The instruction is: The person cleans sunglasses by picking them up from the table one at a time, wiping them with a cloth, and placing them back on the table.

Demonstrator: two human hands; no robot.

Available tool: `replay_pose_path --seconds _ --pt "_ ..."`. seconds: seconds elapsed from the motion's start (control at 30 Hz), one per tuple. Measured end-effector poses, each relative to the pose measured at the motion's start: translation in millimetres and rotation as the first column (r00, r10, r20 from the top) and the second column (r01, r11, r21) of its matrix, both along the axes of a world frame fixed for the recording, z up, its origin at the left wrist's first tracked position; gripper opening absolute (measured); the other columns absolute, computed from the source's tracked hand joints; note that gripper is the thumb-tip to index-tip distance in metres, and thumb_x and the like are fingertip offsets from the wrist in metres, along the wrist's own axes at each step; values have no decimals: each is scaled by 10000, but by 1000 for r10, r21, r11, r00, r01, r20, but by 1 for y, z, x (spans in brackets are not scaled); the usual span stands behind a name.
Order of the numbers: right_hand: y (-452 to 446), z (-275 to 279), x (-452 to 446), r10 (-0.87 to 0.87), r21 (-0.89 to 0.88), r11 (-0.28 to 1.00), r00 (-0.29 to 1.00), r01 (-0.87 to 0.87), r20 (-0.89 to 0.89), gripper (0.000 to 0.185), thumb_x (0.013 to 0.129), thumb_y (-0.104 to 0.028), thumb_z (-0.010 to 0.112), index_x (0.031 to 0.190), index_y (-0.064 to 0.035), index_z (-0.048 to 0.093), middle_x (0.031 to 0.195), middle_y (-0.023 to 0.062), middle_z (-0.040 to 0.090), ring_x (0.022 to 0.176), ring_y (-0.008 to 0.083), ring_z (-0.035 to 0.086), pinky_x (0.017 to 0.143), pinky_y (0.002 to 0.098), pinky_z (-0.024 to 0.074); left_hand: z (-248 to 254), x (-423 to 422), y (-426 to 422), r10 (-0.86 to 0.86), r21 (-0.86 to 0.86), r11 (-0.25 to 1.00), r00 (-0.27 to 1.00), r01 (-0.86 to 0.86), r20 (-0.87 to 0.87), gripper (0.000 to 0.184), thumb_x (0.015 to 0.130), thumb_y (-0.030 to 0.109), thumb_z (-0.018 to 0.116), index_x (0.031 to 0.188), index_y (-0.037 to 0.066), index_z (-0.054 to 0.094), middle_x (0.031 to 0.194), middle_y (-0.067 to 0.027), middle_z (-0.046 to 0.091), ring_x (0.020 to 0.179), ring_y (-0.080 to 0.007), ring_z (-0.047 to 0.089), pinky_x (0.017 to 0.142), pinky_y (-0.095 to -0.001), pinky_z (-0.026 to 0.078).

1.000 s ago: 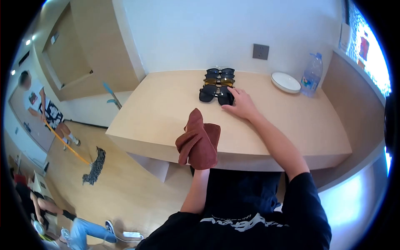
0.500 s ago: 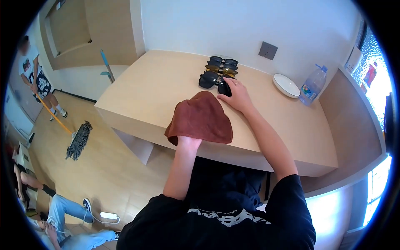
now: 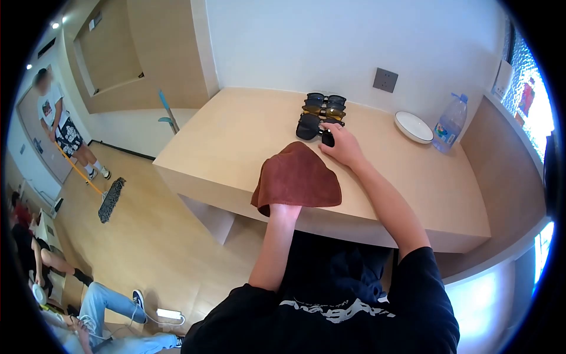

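Note:
A reddish-brown cloth is draped over my left hand, near the table's front edge. Only the heel of that hand and the wrist show; its fingers are hidden under the cloth. Farther in, my right hand has thumb and fingers closed on the right lens of the nearest black sunglasses, which rest on the table. Behind that pair, several more glasses lie in a column, among them yellow-lensed glasses and dark sunglasses at the back.
On the pale wooden table, a white dish and a plastic bottle stand at right, beside a curved side panel. A socket is on the wall. At left a person holds a mop; others sit below.
The view has shifted, so the table and both arms appear farther right and slightly lower. My right hand stays on the nearest sunglasses, and the cloth still covers my left hand.

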State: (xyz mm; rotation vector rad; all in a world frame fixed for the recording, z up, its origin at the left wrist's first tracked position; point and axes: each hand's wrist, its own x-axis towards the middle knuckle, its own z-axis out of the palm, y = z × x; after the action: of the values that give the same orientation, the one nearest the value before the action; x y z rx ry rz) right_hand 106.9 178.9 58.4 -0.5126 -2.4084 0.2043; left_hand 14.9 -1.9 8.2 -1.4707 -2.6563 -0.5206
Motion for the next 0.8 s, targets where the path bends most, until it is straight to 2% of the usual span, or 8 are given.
replay_pose_path --seconds 0.3,0.4,0.43,0.47,0.57,0.6,0.73,0.8 --pt "-36 34 14 61 -48 996 966 -75 -251 507 779 -314 768 1174 -40 607 1073 133 646 938 322 656 815 408 534 131 39 -41 -170 -474 869 985 141 -18 311 1041 294 438 1274 98 502 1243 -45 571 1125 -163 577 943 -331 485" --pt "-69 54 34 133 -211 957 949 -197 -285 433 777 -217 780 1130 -8 643 1035 156 662 879 293 675 798 356 532 78 50 -32 -81 7 997 990 81 112 323 1006 303 512 1241 91 574 1140 -70 631 1102 -177 604 946 -293 481" --pt "-80 57 39 135 -208 958 949 -199 -284 433 777 -217 780 1130 -8 643 1035 156 662 879 293 675 798 356 532 45 54 -18 -352 531 847 709 -37 611 343 988 300 539 1242 75 589 1135 -80 646 1098 -176 612 935 -286 480" --pt "-89 59 44 155 -175 960 937 -217 -313 429 779 -206 776 1136 -7 644 1033 157 661 880 295 676 799 354 532 28 56 -11 -736 733 518 207 -441 645 364 971 297 566 1243 58 603 1131 -90 661 1094 -174 620 924 -280 480" --pt "-122 61 54 199 -170 947 913 -273 -355 415 794 -183 755 1153 -9 642 1053 150 657 905 316 670 819 365 531 75 66 -32 -382 500 820 384 -278 840 442 959 310 579 1312 44 565 1264 -116 624 1176 -191 589 959 -306 465" --pt "-128 57 54 180 -128 961 904 -246 -389 405 795 -176 748 1151 -14 642 1071 146 653 925 325 662 830 374 528 86 64 -40 -227 334 942 698 -18 679 476 974 319 556 1366 51 513 1355 -110 576 1211 -196 568 978 -326 457" --pt "-150 42 54 173 -111 964 889 -240 -424 396 786 -152 735 1150 -28 641 1125 138 640 991 339 639 860 391 520 46 71 -31 -392 527 845 570 -87 722 483 986 338 523 1392 82 477 1376 -97 551 1241 -206 545 998 -324 449" --pt "-158 34 55 164 -147 958 891 -246 -423 428 762 -136 752 1165 -39 644 1158 135 633 1032 337 627 893 392 509 27 66 -26 -332 461 855 934 240 131 499 1009 346 481 1430 90 399 1415 -84 501 1285 -200 503 1034 -325 428"
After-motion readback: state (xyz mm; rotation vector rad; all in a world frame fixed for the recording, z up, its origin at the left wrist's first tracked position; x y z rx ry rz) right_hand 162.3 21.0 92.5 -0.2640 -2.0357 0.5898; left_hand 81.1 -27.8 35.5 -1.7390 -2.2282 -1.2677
